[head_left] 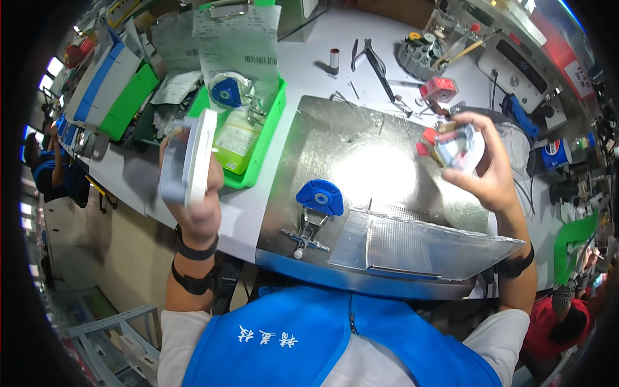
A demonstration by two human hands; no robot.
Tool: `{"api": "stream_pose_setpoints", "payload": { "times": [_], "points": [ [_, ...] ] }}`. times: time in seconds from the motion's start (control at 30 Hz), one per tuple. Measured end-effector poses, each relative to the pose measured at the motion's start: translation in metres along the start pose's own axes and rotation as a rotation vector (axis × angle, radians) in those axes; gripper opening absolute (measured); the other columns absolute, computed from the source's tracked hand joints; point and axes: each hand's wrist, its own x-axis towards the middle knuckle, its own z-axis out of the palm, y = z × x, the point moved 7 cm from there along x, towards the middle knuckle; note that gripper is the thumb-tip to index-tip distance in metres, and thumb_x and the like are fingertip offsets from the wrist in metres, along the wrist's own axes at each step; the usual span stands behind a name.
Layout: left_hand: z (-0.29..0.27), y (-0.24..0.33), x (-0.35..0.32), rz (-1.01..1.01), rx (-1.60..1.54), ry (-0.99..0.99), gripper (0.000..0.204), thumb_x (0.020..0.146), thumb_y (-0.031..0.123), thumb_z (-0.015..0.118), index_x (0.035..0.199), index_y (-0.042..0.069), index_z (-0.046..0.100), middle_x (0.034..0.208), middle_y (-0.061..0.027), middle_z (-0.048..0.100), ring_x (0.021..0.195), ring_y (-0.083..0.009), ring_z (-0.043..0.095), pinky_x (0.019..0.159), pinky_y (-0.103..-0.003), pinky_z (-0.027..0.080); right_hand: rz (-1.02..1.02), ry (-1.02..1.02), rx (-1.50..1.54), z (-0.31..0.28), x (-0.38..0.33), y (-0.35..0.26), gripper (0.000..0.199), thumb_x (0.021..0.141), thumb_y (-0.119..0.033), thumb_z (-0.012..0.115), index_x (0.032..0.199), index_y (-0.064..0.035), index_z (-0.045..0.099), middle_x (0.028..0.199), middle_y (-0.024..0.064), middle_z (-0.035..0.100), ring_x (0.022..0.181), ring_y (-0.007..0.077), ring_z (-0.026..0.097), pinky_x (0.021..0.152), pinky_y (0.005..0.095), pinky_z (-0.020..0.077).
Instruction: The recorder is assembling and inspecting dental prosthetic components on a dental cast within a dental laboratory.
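A: Pale blue-grey curved plastic part with red and brass ends (456,147), up in the right hand (485,169) above the far right of the shiny steel work plate (361,171). Fingers curl round its edge and pinch it.

B: And the left hand (196,205)?

A: Closed round a flat white and grey plastic casing (188,160), held on edge over the near left of the white desk (238,222). It's blurred, so I can't tell its detail.

B: Are the 2 pieces joined?

A: No, well apart. Judging by that, fitting is not yet done; both pieces are only lifted.

B: What lies around them?

A: Between the hands, a blue round-headed clamp fixture (317,206) stands on the plate with nothing in it. Nearer the person, a perforated steel tray (412,248). Beside the left hand, a green plastic bin (255,138) holding bagged parts and papers. Further back, black pliers (374,61) and a grey round tool holder (422,55).
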Motion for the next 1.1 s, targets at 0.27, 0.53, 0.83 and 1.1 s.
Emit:
{"api": "stream_pose_setpoints", "payload": {
  "times": [0.27, 0.53, 0.83, 1.1],
  "points": [
    [0.067, -0.015, -0.069, -0.605, -0.343, -0.416, 0.136, 0.052, 0.088, 0.082, 0.141, -0.006, 0.041, 0.121, -0.0165, 0.064, 0.101, -0.0174, 0.068, 0.082, -0.026, 0.057, 0.061, -0.054, -0.236, 0.025, -0.05, 0.004, 0.074, 0.063, -0.024, 0.099, 0.118, -0.0056, 0.053, 0.129, 0.017, 0.063, 0.123, 0.0289, 0.062, 0.106, 0.0394, 0.0477],
    [0.109, -0.023, -0.026, -0.326, 0.096, -0.512, 0.13, 0.061, 0.097, 0.066, 0.136, -0.008, 0.043, 0.118, -0.0132, 0.062, 0.103, -0.0189, 0.066, 0.088, -0.032, 0.055, -0.043, -0.011, -0.507, 0.02, -0.057, 0.014, 0.085, 0.057, -0.045, 0.1, 0.119, -0.0038, 0.058, 0.129, 0.0152, 0.064, 0.114, 0.0313, 0.058, 0.098, 0.0402, 0.0493],
    [0.086, -0.088, -0.049, -0.636, -0.292, -0.53, 0.121, 0.065, 0.085, 0.075, 0.139, -0.007, 0.047, 0.123, -0.0116, 0.061, 0.116, -0.0193, 0.062, 0.102, -0.035, 0.051, -0.064, -0.058, -0.572, 0.019, -0.05, 0.006, 0.085, 0.063, -0.045, 0.096, 0.129, -0.0054, 0.06, 0.127, 0.0113, 0.066, 0.113, 0.0321, 0.058, 0.098, 0.0411, 0.0484],
    [0.116, -0.052, 0.01, -0.295, 0.22, -0.359, 0.076, 0.081, 0.03, 0.091, 0.137, -0.003, 0.052, 0.121, -0.0109, 0.065, 0.108, -0.0167, 0.065, 0.096, -0.029, 0.052, 0.083, 0.096, -0.41, -0.043, -0.044, 0.004, 0.051, 0.087, -0.025, 0.083, 0.129, -0.0062, 0.062, 0.118, 0.0051, 0.068, 0.1, 0.0167, 0.062, 0.085, 0.0295, 0.049]
  ]
}}
